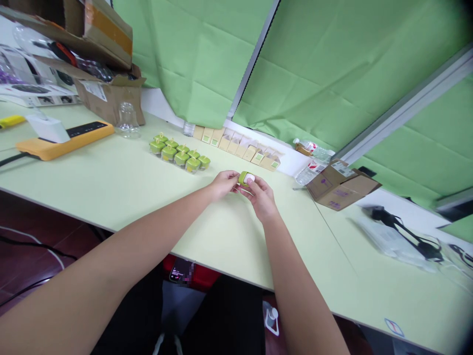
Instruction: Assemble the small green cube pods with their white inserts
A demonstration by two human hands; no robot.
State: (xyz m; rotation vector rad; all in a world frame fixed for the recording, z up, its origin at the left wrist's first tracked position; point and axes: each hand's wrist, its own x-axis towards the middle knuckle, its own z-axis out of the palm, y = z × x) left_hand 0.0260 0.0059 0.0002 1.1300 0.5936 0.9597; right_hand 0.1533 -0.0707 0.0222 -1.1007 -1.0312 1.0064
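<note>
Right hand [263,198] pinches green-and-white piece [244,178]

Our right thumb and fingers are closed on it above the bench [221,236]; our left hand [223,184] curls its fingers at the piece's edge, whether gripping we cannot tell. Beyond, we see green-topped containers [181,158] in rows, then a line of small cartons [234,143].

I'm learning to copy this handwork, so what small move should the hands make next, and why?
Probably a gentle press with the thumb of the right hand on the green-and-white piece, to check whether its white part is firm: that thumb lies against the white, and the left hand has its fingertips by the green edge, where they could steady it.
</note>
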